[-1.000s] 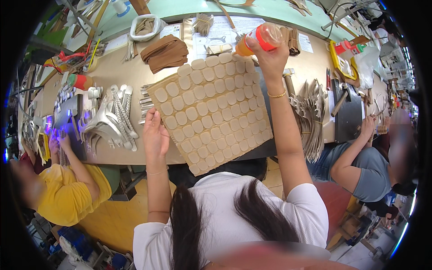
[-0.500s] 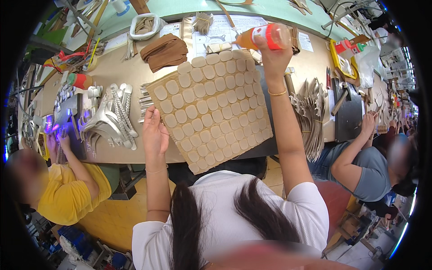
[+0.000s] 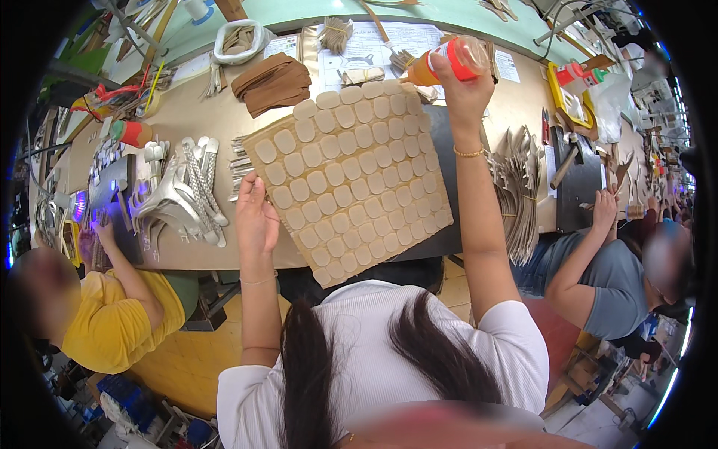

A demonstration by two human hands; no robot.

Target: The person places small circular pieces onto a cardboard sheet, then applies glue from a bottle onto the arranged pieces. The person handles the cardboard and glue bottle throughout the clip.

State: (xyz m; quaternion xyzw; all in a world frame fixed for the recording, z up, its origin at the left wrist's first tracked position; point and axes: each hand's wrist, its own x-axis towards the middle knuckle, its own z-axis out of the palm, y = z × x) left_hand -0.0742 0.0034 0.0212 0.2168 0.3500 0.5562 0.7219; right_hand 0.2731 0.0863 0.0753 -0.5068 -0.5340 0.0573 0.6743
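Note:
My right hand [image 3: 462, 88] is closed around a squeeze bottle [image 3: 455, 58] with amber contents and a red-and-white label. The bottle is tilted, its tip pointing left above the far right corner of a brown sheet [image 3: 263, 136]. Rows of rounded beige patches [image 3: 362, 143] cover that sheet, which lies askew with its near corner past the table edge. Beside the sheet's left edge is my left hand [image 3: 258, 221], palm up, fingers curled together. Whatever they hold, if anything, is hidden.
Brown strips [image 3: 272, 84] are stacked beyond the sheet, near a white bag [image 3: 243, 41]. Silver-white straps [image 3: 191, 191] lie left; bundled taupe straps [image 3: 516, 194] lie right. Co-workers sit on both sides, one in a yellow shirt [image 3: 120, 322], one in blue-grey [image 3: 609, 288].
My right hand has shifted slightly right with the bottle, so its tip is nearer the sheet's far right corner. The left hand and the sheet have hardly moved.

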